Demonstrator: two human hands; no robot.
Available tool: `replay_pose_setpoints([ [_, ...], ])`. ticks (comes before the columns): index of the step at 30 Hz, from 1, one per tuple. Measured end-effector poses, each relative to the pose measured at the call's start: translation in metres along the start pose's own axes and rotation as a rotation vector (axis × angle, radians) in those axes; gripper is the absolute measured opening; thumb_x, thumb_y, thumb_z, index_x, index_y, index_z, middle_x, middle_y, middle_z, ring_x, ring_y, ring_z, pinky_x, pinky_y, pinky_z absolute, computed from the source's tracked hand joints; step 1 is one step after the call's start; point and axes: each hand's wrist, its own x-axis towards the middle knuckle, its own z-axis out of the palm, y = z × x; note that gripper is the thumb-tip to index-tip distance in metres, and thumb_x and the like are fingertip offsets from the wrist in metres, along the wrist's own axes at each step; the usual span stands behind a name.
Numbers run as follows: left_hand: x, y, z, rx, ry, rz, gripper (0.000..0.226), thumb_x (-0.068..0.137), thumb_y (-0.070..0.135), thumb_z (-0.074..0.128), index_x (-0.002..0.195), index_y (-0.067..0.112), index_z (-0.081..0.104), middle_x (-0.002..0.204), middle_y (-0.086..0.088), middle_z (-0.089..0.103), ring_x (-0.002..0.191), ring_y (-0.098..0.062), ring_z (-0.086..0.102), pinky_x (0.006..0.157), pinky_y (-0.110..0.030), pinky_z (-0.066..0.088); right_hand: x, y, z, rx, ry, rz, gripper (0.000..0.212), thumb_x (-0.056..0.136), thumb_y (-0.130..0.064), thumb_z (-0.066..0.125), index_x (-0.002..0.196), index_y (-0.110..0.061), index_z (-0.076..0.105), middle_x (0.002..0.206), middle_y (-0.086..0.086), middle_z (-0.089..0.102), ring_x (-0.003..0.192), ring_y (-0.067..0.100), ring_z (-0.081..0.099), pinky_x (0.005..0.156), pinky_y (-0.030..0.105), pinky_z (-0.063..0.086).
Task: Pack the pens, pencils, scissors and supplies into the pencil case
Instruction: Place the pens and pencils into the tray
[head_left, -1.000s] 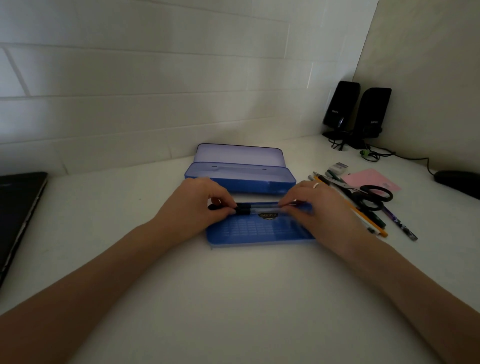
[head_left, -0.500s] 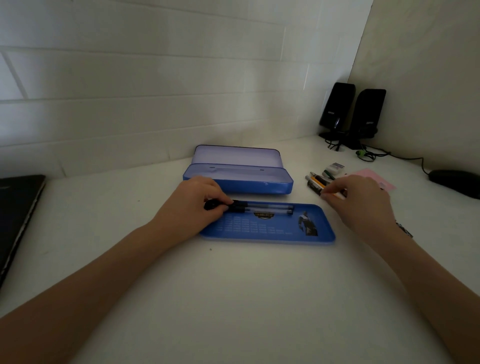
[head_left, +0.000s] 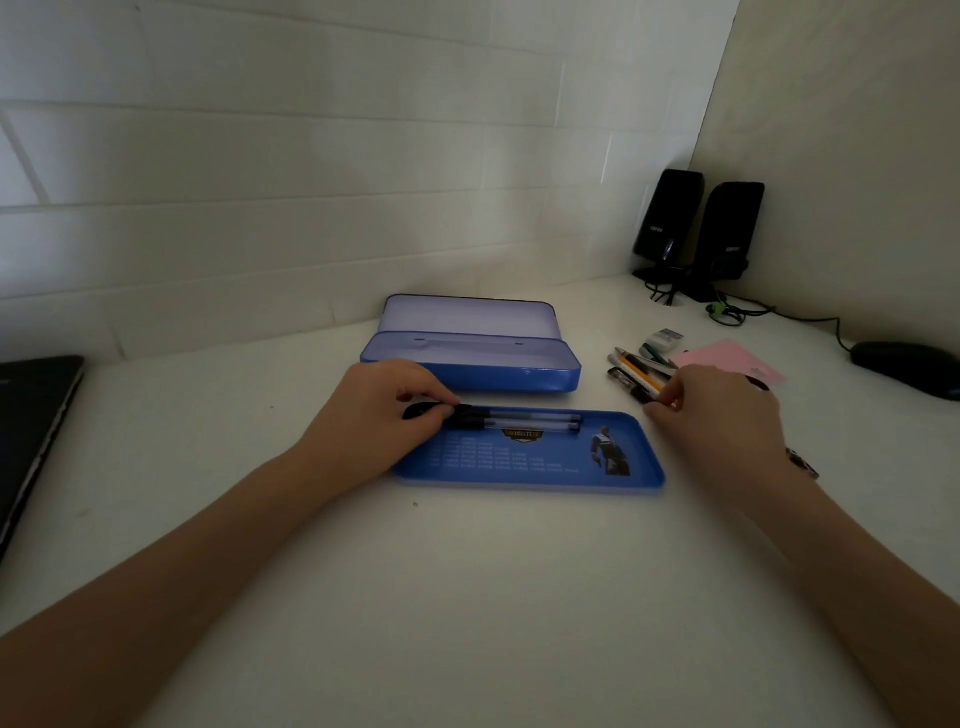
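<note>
A blue tin pencil case (head_left: 519, 371) stands open at the desk's middle, its lid leaning back. In front of it lies the case's flat blue inner tray (head_left: 530, 467). Two clear pens with black caps (head_left: 524, 420) lie along the tray's far edge. My left hand (head_left: 379, 415) pinches their capped ends. My right hand (head_left: 722, 415) has its fingertips closed on the near end of a pen in a pile of pens and pencils (head_left: 636, 371) right of the case. An eraser (head_left: 662, 339) lies behind the pile. Scissors are hidden.
A pink notepad (head_left: 727, 361) lies right of the pile. Two black speakers (head_left: 698, 228) with cables stand in the back corner. A black mouse (head_left: 906, 366) is at the far right, a dark laptop (head_left: 31, 431) at the left edge. Tiled wall runs behind.
My right hand left the pens on the tray and moved right to the pile, where it now pinches a pen's end. My left hand stayed on the capped ends.
</note>
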Motion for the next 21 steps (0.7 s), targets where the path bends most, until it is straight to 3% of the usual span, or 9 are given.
replay_pose_setpoints([
  [3,0.000,0.002,0.000,-0.005,0.041,0.012,0.017,0.078,0.008,0.068,0.089,0.021,0.074,0.083,0.010,0.069,0.085,-0.003,0.061,0.077,-0.004,0.040,-0.001,-0.001,-0.001,0.044,0.079,-0.045,0.016,0.085,-0.030,0.059,0.089,-0.018,0.069,0.082,0.003,0.068,0.078,0.020,0.060,0.080,0.041,0.050],
  [7,-0.001,0.002,-0.002,-0.032,0.072,0.024,0.023,0.078,0.011,0.071,0.097,0.024,0.072,0.091,0.011,0.070,0.090,-0.001,0.061,0.082,-0.006,0.042,-0.012,-0.016,-0.013,0.417,0.130,-0.197,0.010,0.081,-0.027,0.066,0.089,-0.021,0.066,0.082,-0.005,0.065,0.074,0.009,0.058,0.063,0.024,0.048],
  [10,-0.002,0.008,-0.002,-0.076,0.062,0.074,0.032,0.075,0.018,0.074,0.106,0.026,0.068,0.098,0.015,0.067,0.096,0.002,0.060,0.086,-0.005,0.040,-0.028,-0.035,-0.015,0.478,-0.034,-0.351,0.006,0.081,-0.025,0.068,0.087,-0.025,0.067,0.078,-0.010,0.065,0.073,0.007,0.060,0.066,0.025,0.052],
  [14,-0.004,0.013,0.000,-0.086,0.004,0.143,0.035,0.072,0.026,0.076,0.107,0.027,0.070,0.098,0.010,0.069,0.093,-0.004,0.062,0.087,-0.014,0.045,-0.041,-0.049,-0.006,0.435,-0.161,-0.562,0.007,0.079,-0.028,0.068,0.086,-0.029,0.067,0.084,-0.011,0.064,0.077,0.006,0.058,0.072,0.026,0.051],
  [18,-0.004,0.014,0.002,-0.055,-0.062,0.205,0.024,0.072,0.019,0.077,0.095,0.027,0.074,0.081,0.019,0.066,0.080,-0.003,0.060,0.071,-0.012,0.045,-0.042,-0.053,0.001,0.436,-0.184,-0.610,0.007,0.080,-0.033,0.067,0.087,-0.033,0.066,0.083,-0.016,0.060,0.076,0.004,0.056,0.071,0.023,0.049],
  [21,-0.004,0.013,0.002,-0.005,-0.137,0.207,0.028,0.071,0.021,0.078,0.097,0.033,0.071,0.081,0.026,0.061,0.084,-0.004,0.059,0.072,-0.016,0.047,-0.041,-0.054,0.007,0.429,-0.206,-0.616,0.007,0.081,-0.033,0.066,0.088,-0.034,0.066,0.084,-0.019,0.058,0.079,0.002,0.055,0.074,0.019,0.048],
])
